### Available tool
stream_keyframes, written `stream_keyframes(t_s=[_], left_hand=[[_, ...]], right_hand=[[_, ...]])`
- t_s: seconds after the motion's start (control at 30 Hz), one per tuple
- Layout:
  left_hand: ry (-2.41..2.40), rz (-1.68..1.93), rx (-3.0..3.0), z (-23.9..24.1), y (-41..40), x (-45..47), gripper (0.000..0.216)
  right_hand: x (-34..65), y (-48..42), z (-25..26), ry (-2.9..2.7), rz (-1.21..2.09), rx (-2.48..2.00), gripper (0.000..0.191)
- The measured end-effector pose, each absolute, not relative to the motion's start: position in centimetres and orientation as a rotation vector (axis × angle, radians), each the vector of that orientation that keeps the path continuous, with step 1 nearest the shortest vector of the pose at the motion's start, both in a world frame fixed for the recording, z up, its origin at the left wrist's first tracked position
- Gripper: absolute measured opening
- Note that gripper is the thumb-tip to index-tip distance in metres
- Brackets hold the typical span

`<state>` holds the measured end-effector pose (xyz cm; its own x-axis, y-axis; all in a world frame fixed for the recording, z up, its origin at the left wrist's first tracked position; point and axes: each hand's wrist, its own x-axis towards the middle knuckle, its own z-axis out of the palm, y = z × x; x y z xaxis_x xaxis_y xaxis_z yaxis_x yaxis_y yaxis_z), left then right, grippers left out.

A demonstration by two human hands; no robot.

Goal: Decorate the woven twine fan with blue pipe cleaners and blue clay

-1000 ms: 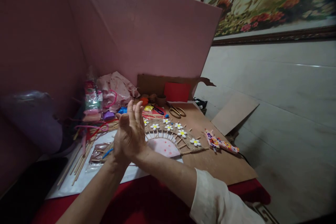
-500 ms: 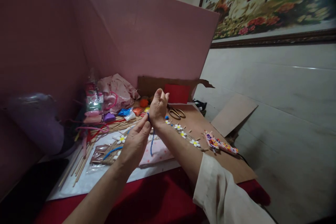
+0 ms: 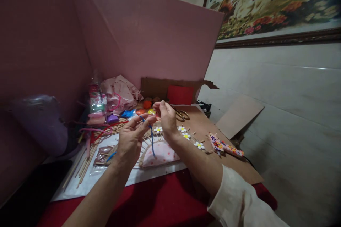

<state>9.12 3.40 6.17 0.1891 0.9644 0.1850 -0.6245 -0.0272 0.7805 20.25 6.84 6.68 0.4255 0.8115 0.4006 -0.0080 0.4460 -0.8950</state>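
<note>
My left hand [image 3: 131,137] pinches a thin blue cord [image 3: 151,135] between thumb and fingers; the cord hangs down in front of a fan-shaped woven piece [image 3: 160,151] with a pink dotted centre. My right hand [image 3: 166,117] is raised beside it, fingertips pinched together at the cord's upper end. Both hands hover above the fan piece, which carries small white flowers [image 3: 186,135] along its rim and wooden spokes.
Thin wooden sticks [image 3: 87,156] lie on a white sheet [image 3: 80,184] at left. Scissors [image 3: 182,114], a decorated glue gun [image 3: 225,146], coloured clay lumps [image 3: 146,104] and a bag pile [image 3: 117,92] sit behind. Pink board walls [image 3: 149,39] enclose the back and left.
My palms were pressed together rolling; they have parted. The blue cord now hangs between pinched fingers, and my right hand dropped from its raised position toward the left.
</note>
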Motion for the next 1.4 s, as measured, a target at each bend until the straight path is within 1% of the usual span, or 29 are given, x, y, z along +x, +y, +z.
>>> stream_keyframes(t_s=[0.07, 0.17, 0.23, 0.37, 0.47, 0.57, 0.63, 0.7, 0.77, 0.83, 0.9, 0.97, 1.2, 1.4], left_hand=[[0.485, 1.349, 0.879, 6.1, 3.6, 8.8, 0.032], [0.452, 1.335, 0.854, 5.9, 3.8, 8.5, 0.036], [0.426, 1.316, 0.843, 5.9, 3.8, 8.4, 0.039], [0.379, 1.266, 0.855, 6.0, 3.9, 8.4, 0.044], [0.401, 1.232, 0.890, 5.8, 4.0, 8.4, 0.047], [0.419, 1.225, 0.916, 5.7, 4.1, 8.3, 0.048], [0.411, 1.244, 0.918, 5.7, 4.1, 8.2, 0.047], [0.409, 1.282, 0.910, 5.9, 4.1, 8.1, 0.045], [0.424, 1.305, 0.901, 6.0, 4.0, 8.0, 0.042], [0.442, 1.310, 0.894, 6.1, 4.0, 7.9, 0.040], [0.446, 1.321, 0.888, 6.0, 4.1, 7.8, 0.039], [0.448, 1.346, 0.880, 5.9, 4.2, 7.8, 0.038], [0.545, 1.381, 0.901, 5.4, 4.8, 7.8, 0.024], [0.725, 1.414, 0.911, 5.0, 5.2, 8.0, 0.028]], right_hand=[[20.4, 5.4, 6.1, -1.074, 0.736, -0.933, 0.033], [20.5, 3.4, 6.2, -1.207, 0.743, -0.871, 0.023], [20.6, 2.5, 6.6, -1.292, 0.807, -0.837, 0.021], [20.5, 2.0, 7.6, -1.313, 1.102, -0.833, 0.029], [20.6, 2.4, 7.6, -1.248, 1.256, -0.843, 0.032], [20.7, 2.8, 7.1, -1.210, 1.318, -0.868, 0.044], [20.8, 2.8, 6.7, -1.193, 1.300, -0.882, 0.055], [20.9, 2.4, 6.2, -1.212, 1.275, -0.876, 0.059], [20.9, 1.9, 5.7, -1.311, 1.311, -0.852, 0.055], [21.0, 1.4, 5.4, -1.422, 1.426, -0.847, 0.046], [21.2, 1.0, 5.3, -1.447, 1.536, -0.867, 0.043], [21.6, 0.9, 5.3, -1.413, 1.576, -0.906, 0.042], [24.1, 1.9, 5.5, -1.416, 1.453, -1.016, 0.024], [25.2, 2.7, 5.8, -1.366, 1.359, -1.059, 0.024]])
